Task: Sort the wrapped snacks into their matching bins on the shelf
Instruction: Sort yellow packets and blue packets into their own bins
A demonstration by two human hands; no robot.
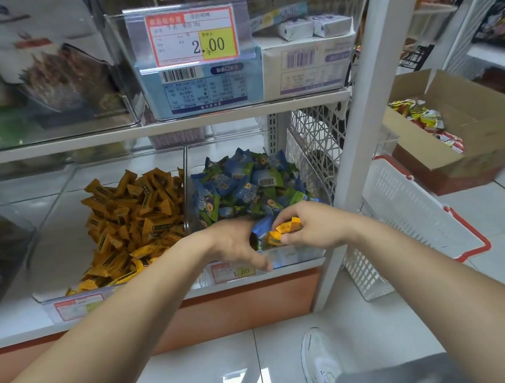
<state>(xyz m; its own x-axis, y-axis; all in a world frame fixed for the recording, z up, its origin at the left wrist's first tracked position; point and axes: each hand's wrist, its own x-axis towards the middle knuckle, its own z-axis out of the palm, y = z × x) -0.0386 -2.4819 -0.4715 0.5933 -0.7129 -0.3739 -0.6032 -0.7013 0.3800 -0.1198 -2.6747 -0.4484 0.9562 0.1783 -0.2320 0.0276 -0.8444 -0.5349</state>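
- As both hands meet at the front edge of the blue bin (315, 177), the left hand (235, 244) is closed on a blue snack (261, 233), with the wrapper poking out past its knuckles. Most of its fingers are hidden behind the back of the hand, and 1 digit stretches out low.
- The right hand (311, 225), at that same front edge, pinches an orange snack (284, 231) between bent fingers and thumb. The 2 wrappers touch between the hands.
- Inside the blue bin there's a heap of blue-and-green packets (245, 185), piled higher toward the back, 1 of them showing a barcode.
- Just left of the blue bin, across a clear divider, the orange bin (53, 237) holds a pile of orange packets (133, 213) banked against the shared wall.
- Under the blue bin's front wall sits a price tag (233, 272) reading 1.00.
- Above the blue bin, 1 shelf up, a bigger tag (193, 34) reads 2.00, with pale boxes (302, 66) beside it.
- Right of the blue bin, past the white post (367, 109), there's a white basket (408, 217) with red handles on the floor.
- Farther right, well apart, an open carton (474, 117) holds red and yellow packets.
- Below and right of the blue bin, a white shoe (319, 366) stands on the tiles.
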